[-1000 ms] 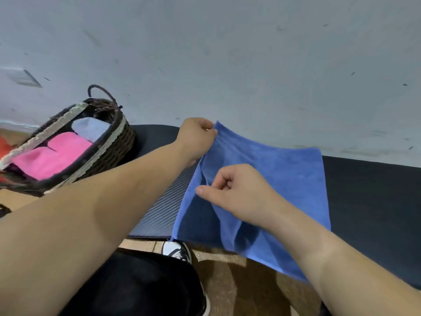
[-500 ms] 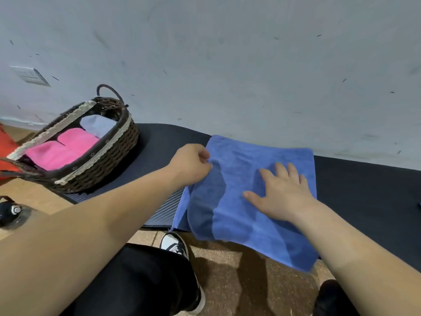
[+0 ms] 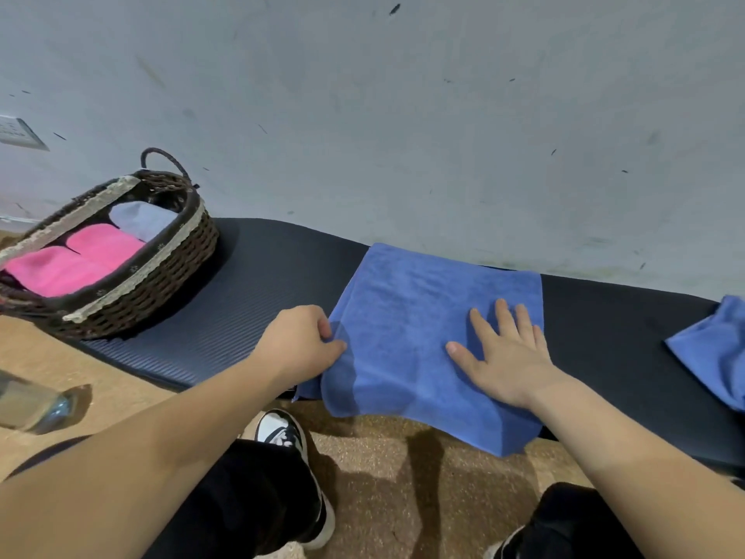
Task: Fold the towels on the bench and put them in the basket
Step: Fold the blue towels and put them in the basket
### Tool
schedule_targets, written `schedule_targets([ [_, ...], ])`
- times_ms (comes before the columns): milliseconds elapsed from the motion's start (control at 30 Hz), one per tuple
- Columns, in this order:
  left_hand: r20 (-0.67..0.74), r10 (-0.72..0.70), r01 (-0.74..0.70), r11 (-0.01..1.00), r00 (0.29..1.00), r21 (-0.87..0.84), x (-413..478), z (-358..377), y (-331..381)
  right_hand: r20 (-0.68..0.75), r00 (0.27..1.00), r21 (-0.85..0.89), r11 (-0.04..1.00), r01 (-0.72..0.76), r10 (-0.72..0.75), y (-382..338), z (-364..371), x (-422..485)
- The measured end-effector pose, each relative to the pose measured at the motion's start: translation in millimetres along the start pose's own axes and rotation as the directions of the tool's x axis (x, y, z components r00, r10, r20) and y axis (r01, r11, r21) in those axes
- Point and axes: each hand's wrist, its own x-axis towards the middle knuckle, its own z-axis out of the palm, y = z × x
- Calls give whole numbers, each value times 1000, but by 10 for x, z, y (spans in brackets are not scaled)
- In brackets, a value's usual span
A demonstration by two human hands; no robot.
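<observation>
While my right hand (image 3: 508, 365) lies flat, fingers straight, pinning the folded blue terry towel (image 3: 423, 308) on the black padded table (image 3: 274, 284), my left hand (image 3: 298, 344) pinches its left edge; I'd square corners before folding again, lifting the front overhang.

The left hand (image 3: 300, 344) is being held curled, thumb and fingers pinching an edge of the blue towel (image 3: 407, 300). To its right, the right hand (image 3: 504, 359) is being pressed flat on that towel, fingers spread.
</observation>
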Motion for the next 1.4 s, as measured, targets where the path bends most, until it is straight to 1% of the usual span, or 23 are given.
schedule_targets([
  [67,23,-10,10,1000,1000,9,-47,-4,-41,-133,990,95,994,57,-44,-96,-89,43],
  [133,38,-7,8,1000,999,-7,-84,26,-79,-258,963,197,971,136,-82,-228,-146,163],
  [200,37,10,-8,998,999,-56,-100,63,-103,-301,945,217,955,202,-131,-403,-183,360],
  [300,50,65,-59,992,997,-111,-90,96,-125,-302,932,127,960,249,-201,-683,-294,749],
  [367,49,99,-92,989,994,-118,-91,103,-138,-306,928,141,954,265,-212,-871,-439,976],
  [433,35,109,-104,985,993,-136,-87,94,-155,-278,942,197,949,245,-186,-1015,-559,1184],
  [500,18,112,-107,979,994,-175,-83,66,-172,-256,954,200,957,211,-157,-1095,-589,1388],
  [633,18,108,-99,957,994,-271,-92,64,-236,-272,957,222,961,166,-102,-1175,-526,1666],
  [767,77,86,-57,945,993,-323,-107,97,-307,-333,936,220,956,195,-114,-1168,-450,1673],
  [867,145,59,3,921,988,-390,-117,70,-309,-406,905,187,957,220,-129,-1161,-401,1616],
  [933,168,55,15,922,984,-387,-150,50,-282,-443,889,214,949,230,-116,-1172,-389,1571],
  [1067,171,69,-6,938,983,-348,-197,2,-235,-485,873,270,940,207,-53,-1206,-467,1516],
  [1167,152,29,41,899,988,-436,-154,-77,-210,-530,848,238,955,178,-26,-1250,-606,1540],
  [1233,135,1,62,884,991,-464,-106,-110,-223,-535,845,198,969,149,-20,-1286,-662,1584],
  [1300,142,8,54,902,990,-428,-63,-110,-269,-491,871,161,979,122,-27,-1313,-641,1652],
  [1400,127,26,2,977,992,-214,-24,-85,-365,-408,913,206,974,91,1,-1304,-489,1753],
])
